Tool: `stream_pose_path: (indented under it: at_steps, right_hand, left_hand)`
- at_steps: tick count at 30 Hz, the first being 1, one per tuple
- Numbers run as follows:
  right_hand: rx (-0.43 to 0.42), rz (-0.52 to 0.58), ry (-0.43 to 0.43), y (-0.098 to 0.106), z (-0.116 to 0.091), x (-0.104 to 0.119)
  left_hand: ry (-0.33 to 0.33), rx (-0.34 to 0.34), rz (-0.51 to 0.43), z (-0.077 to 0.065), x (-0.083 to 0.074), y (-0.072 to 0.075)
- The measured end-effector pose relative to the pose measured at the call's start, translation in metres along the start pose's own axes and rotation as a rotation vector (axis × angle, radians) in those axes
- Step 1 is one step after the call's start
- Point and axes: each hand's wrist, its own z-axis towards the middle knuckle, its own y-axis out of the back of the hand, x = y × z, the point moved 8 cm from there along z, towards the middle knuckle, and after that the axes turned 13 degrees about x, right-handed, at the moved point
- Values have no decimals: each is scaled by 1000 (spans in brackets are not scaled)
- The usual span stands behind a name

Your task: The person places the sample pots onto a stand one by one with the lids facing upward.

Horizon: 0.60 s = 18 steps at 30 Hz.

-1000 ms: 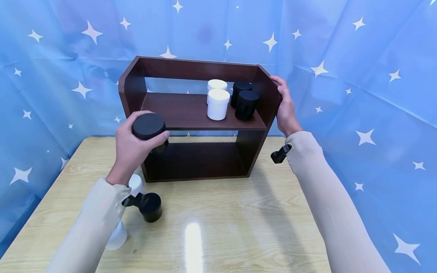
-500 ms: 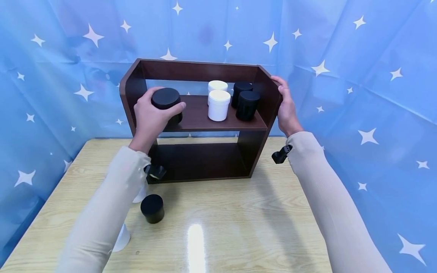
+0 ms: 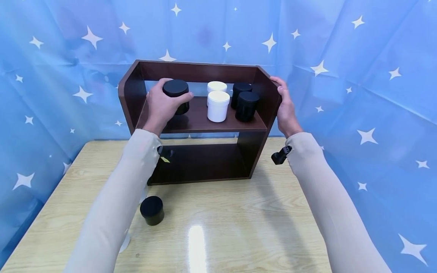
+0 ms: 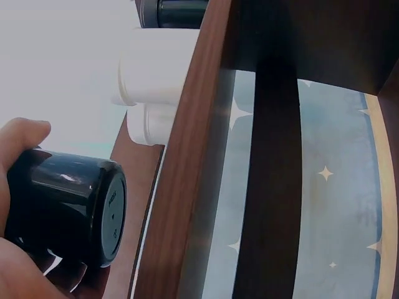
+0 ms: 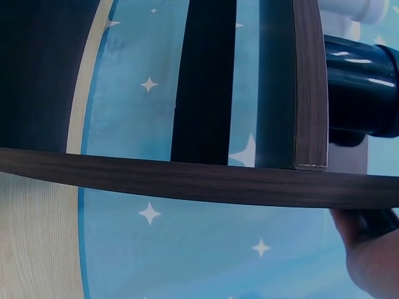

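My left hand (image 3: 159,108) grips a black lidded jar (image 3: 176,93) round its side. It holds the jar over the left part of the upper board of a dark brown two-tier shelf (image 3: 198,123). The left wrist view shows the jar's marked base (image 4: 113,219), with the brown board behind it. To its right on that board stand two white jars (image 3: 217,108), one behind the other. Beside them are two black jars (image 3: 246,108) by the right side panel. My right hand (image 3: 286,112) holds this panel from outside, fingertips at its upper edge; the right wrist view shows it partly hidden behind the panel.
A short black jar (image 3: 152,210) stands on the wooden table (image 3: 218,220) in front of the shelf's left end. Two white items (image 3: 124,243) peek out from behind my left sleeve, mostly hidden. A blue star-patterned curtain (image 3: 368,94) hangs behind and at the sides.
My left hand has carried the black jar up and to the right, from before the shelf's left end to over its upper board. My right hand stays at the side panel.
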Motion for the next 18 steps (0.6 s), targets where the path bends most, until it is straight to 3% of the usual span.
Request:
stream_pose_path:
  at_steps: [10, 18]
  right_hand:
    - [1, -24, 5, 1, -1, 1]
    - [1, -16, 14, -1, 1, 1]
  left_hand:
    - [90, 78, 77, 24, -1, -22]
    - [167, 166, 112, 33, 4, -36]
